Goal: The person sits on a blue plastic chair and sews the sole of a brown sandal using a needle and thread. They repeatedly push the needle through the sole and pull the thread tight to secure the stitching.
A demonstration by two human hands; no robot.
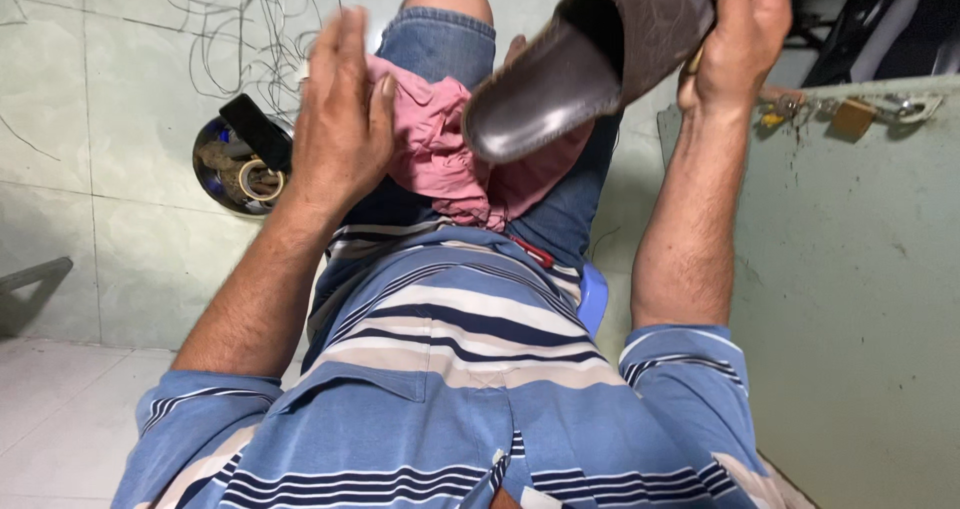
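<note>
My right hand (737, 39) grips a dark brown leather shoe (585, 59) near its heel and holds it up over my lap, toe pointing toward my left. My left hand (338, 119) is raised, fingers apart and palm turned toward the shoe, holding nothing. A crumpled pink cloth (440, 149) lies on my lap, on denim shorts (440, 44), just under the shoe's toe and beside my left hand.
A round metal tin (232, 164) with tape rolls and a black item sits on the pale tiled floor at left, near loose wire (250, 29). A grey-green metal box (860, 269) with a brass padlock (853, 117) stands at right. I sit on a blue stool (592, 299).
</note>
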